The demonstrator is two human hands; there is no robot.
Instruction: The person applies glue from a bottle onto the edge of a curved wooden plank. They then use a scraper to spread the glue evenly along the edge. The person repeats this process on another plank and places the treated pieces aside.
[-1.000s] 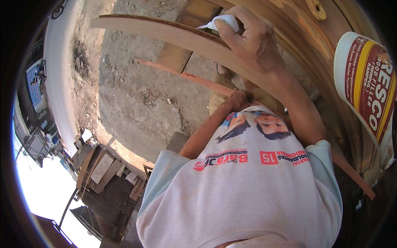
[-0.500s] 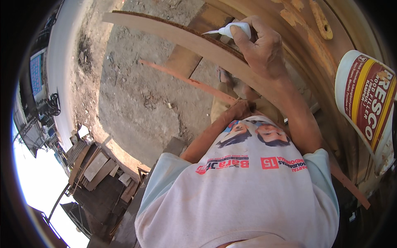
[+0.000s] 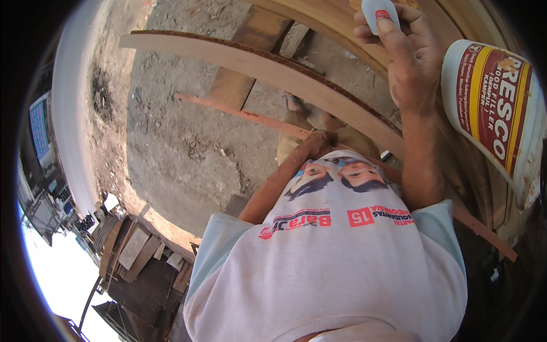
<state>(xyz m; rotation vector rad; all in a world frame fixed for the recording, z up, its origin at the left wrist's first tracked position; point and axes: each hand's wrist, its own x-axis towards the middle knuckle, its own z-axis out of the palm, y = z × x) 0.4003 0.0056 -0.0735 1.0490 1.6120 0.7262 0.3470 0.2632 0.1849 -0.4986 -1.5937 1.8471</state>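
My right hand point(image 3: 413, 54) is raised at the top right, its fingers closed around a small white glue bottle point(image 3: 377, 12). The bottle's thin nozzle is out of sight in this pose. Across my lap lies a long thin reddish wooden strip point(image 3: 245, 115), and my left hand point(image 3: 320, 142) is closed on it at my waist, its fingertips partly hidden. Beyond that strip a wider pale wooden board point(image 3: 239, 61) stretches from the upper left toward my right forearm, its dark rough edge facing up.
A white tub with a maroon and yellow label point(image 3: 490, 108) stands at the right on brown wooden panels point(image 3: 456, 165). A brown plank point(image 3: 233, 88) lies on the dirt ground point(image 3: 176, 142) under the board. Scrap wood point(image 3: 137, 251) is piled at the lower left.
My right hand has lifted the glue bottle off the board's rough edge and moved it up and right. The left hand keeps its hold on the strip; the whole view has shifted slightly.
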